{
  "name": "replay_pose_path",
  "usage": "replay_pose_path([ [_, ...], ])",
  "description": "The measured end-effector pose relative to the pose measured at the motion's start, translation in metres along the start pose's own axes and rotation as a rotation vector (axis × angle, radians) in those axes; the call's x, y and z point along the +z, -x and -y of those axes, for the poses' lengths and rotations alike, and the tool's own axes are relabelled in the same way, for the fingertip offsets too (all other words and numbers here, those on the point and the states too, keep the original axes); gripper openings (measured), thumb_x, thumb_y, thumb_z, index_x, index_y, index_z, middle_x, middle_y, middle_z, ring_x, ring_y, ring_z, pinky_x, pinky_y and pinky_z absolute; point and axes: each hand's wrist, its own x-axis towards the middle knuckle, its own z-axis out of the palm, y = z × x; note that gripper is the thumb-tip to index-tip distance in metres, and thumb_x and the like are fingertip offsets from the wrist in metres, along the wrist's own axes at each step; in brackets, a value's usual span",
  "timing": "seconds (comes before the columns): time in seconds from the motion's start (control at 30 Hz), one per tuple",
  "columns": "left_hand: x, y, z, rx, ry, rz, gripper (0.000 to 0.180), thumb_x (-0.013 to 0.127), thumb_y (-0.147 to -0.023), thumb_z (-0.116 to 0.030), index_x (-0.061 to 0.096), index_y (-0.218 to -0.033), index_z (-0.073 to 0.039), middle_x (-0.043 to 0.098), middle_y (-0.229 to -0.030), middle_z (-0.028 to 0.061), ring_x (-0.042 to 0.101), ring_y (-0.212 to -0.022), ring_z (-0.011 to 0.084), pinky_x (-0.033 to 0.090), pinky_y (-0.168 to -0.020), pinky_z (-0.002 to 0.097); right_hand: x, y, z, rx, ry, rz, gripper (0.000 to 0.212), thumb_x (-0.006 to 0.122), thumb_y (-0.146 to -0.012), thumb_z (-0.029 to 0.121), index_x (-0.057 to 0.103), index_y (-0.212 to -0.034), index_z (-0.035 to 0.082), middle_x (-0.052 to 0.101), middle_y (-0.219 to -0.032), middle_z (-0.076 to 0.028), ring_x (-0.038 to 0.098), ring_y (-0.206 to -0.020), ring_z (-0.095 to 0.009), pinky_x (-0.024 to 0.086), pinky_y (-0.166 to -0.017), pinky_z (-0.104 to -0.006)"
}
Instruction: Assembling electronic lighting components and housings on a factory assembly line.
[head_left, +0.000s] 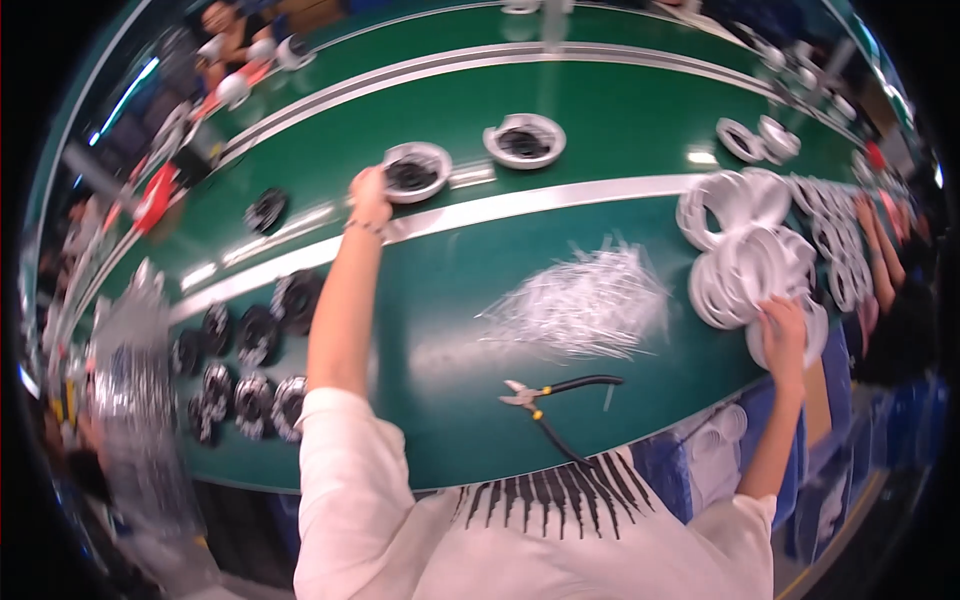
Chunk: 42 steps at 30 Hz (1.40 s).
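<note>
My left hand (370,197) reaches out past the pale rail and grips the near left edge of a white round housing (420,197) with a black part inside. A similar white housing (525,163) with black contents sits to its right on the green belt. On the right, my right hand (786,328) has its fingers closed on a white ring (757,345) at the near end of a heap of white rings (735,275). Between my arms lies a loose pile of thin whitish strips (590,305). Nearer me rest cutting pliers (522,395) with black-and-yellow handles, spread apart.
Several black coiled parts (258,335) stand left of my left arm. One black coil (266,210) lies on the belt. Clear plastic bags (135,370) hang at the far left. Blue crates (665,475) stand below the table's right edge. Another person's arms (880,250) reach in at right.
</note>
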Motion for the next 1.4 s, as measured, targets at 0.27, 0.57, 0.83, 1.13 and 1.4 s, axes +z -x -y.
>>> replay_pose_path([
  [0.27,-0.119,0.061,-0.132,0.524,-1.38,0.515,0.037,0.062,-0.068,-0.017,0.057,-0.103,-0.005,0.058,-0.104,0.0145,0.054,-0.1,0.0254,0.041,-0.087,0.0322,-0.002,-0.006,0.057,-0.096,-0.081,-0.398,0.005,0.06,-0.072,-0.003,0.056,-0.073,-0.001,0.057,-0.068,-0.011,0.054,-0.063,-0.026,0.043,-0.058,-0.0327],
  [0.57,-0.162,0.107,-0.129,0.293,-1.652,0.383,0.049,0.075,-0.059,-0.028,0.059,-0.097,-0.002,0.061,-0.086,0.0163,0.06,-0.081,0.0261,0.047,-0.073,0.0329,0.03,0.054,0.228,-0.602,-0.686,0.325,0.011,0.066,-0.066,0.009,0.056,-0.068,0.006,0.052,-0.056,-0.003,0.048,-0.044,-0.017,0.035,-0.043,-0.0282],
  [0.83,-0.115,0.143,-0.128,0.008,-1.871,0.353,0.056,0.068,-0.066,-0.043,0.056,-0.098,0.003,0.06,-0.072,0.011,0.06,-0.066,0.0196,0.049,-0.056,0.029,0.009,0.01,0.223,-0.422,-0.522,0.663,0.098,0.081,-0.043,0.039,0.036,-0.124,0.007,0.022,-0.135,-0.019,0.019,-0.123,-0.042,0.019,-0.097,-0.054],
  [1.13,-0.11,0.133,-0.088,0.084,-1.116,0.668,0.021,0.061,-0.075,-0.009,0.055,-0.092,0.001,0.058,-0.079,0.0024,0.052,-0.073,0.0082,0.043,-0.066,0.0218,0.025,-0.002,0.214,-0.431,-0.663,0.694,0.1,0.08,-0.043,0.035,0.033,-0.125,0.004,0.024,-0.133,-0.021,0.026,-0.119,-0.041,0.024,-0.096,-0.0488],
  [1.4,-0.028,0.292,-0.061,-0.03,-0.031,0.521,0.019,0.055,-0.082,-0.006,0.048,-0.098,0.0,0.057,-0.089,0.0055,0.055,-0.079,0.0099,0.046,-0.071,0.0232,0.059,-0.035,0.261,0.116,-1.562,-0.011,0.112,0.083,-0.045,0.023,0.016,-0.131,-0.004,0.03,-0.127,-0.018,0.036,-0.115,-0.025,0.03,-0.096,-0.035],
])
